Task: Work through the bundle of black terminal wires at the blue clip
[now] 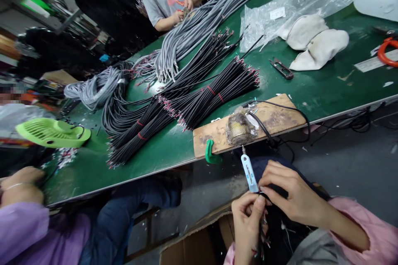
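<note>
Across green worktop (326,95), w/ blk cable bundles (224,91) nr wooden board (214,130). Pinching thin wire end (260,191) btwn thumb & fingertips of L hand (248,217), R hand (287,188) likewise pinched nearly closed, just below lt-blue tool (248,172).

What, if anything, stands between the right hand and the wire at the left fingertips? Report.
Nothing visible: the right hand is right at the wire, beside the left hand. The light-blue tool is just beyond.

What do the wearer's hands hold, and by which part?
The left hand and right hand seem to pinch a thin dark cable near its red and white end, by the slim light-blue tool; exact contact is hidden.
</note>
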Demonstrator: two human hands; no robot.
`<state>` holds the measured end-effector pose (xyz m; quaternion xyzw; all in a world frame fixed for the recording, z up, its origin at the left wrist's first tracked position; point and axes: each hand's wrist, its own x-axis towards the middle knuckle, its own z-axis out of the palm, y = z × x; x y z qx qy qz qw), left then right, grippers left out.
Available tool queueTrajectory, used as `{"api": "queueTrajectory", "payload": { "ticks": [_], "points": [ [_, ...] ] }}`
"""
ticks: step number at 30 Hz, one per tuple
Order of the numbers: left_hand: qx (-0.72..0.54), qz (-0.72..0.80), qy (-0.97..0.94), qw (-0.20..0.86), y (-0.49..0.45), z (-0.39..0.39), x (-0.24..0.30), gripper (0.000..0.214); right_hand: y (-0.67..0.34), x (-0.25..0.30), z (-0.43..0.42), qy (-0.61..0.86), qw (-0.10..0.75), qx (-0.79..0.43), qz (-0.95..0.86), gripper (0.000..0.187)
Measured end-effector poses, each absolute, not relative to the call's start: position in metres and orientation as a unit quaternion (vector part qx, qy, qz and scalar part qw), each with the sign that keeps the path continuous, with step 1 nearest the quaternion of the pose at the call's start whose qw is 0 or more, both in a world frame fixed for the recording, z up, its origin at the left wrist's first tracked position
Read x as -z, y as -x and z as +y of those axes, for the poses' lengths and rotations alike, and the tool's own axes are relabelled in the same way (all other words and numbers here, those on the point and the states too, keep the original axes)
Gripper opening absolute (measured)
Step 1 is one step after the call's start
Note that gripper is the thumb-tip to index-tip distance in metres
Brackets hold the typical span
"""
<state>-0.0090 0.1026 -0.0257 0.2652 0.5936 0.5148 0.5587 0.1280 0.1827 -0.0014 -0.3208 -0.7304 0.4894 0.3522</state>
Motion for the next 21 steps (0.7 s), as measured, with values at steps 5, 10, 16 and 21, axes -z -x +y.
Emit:
{"api": "queueTrajectory", "payload": {
  "ticks": [5, 10, 16, 21],
  "points": [
    [-0.53, 0.557, -0.235, 0.595, 0.013, 0.105, 0.021, 0.039, -0.121, 0.017, 0.18, 0.333, 0.319, -0.702, -0.542, 0.014],
    [-0.598, 0.513, -0.283, 0.547, 0.016, 0.1, 0.017, 0.02, -0.111, 0.023, 0.183, 0.249, 0.247, -0.871, -0.344, 0.03],
    [-0.635, 0.528, -0.309, 0.471, 0.012, 0.101, -0.008, 0.018, -0.104, -0.011, 0.216, 0.266, 0.351, -0.79, -0.426, 0.056],
    [-0.642, 0.525, -0.313, 0.462, 0.015, 0.114, -0.015, 0.021, -0.092, -0.022, 0.226, 0.253, 0.351, -0.8, -0.416, 0.054]
  ]
}}
